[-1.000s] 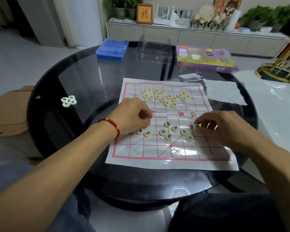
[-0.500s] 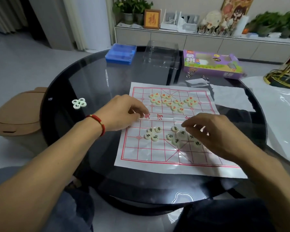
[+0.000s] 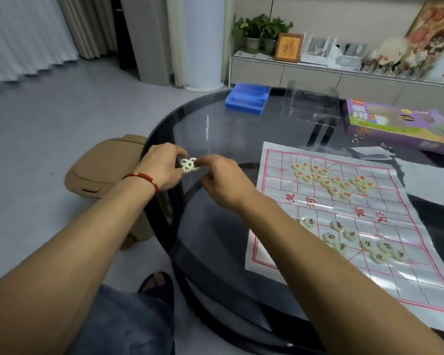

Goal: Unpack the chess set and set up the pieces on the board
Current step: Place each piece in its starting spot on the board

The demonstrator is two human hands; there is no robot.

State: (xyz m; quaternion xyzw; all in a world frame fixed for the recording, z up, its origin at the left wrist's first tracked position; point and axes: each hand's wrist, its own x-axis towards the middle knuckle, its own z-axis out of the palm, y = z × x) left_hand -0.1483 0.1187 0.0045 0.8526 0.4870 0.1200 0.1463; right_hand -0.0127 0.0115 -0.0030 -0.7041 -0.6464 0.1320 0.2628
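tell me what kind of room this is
Most likely a home living room: a round glass table, a low sideboard carrying potted plants and a framed picture, and floor-length curtains.

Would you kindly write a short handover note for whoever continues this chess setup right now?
Left hand and right hand: both off the board, fingers closing round the small cluster of pieces on the glass table; a firm grip is not clear.
Red pieces: loose heap on the board's far half.
Black pieces: scattered on the near half.
Box and blue tray: at the table's far edge.
Done: set unpacked, board spread.
Left: bring the cluster over and place every piece on its starting point.
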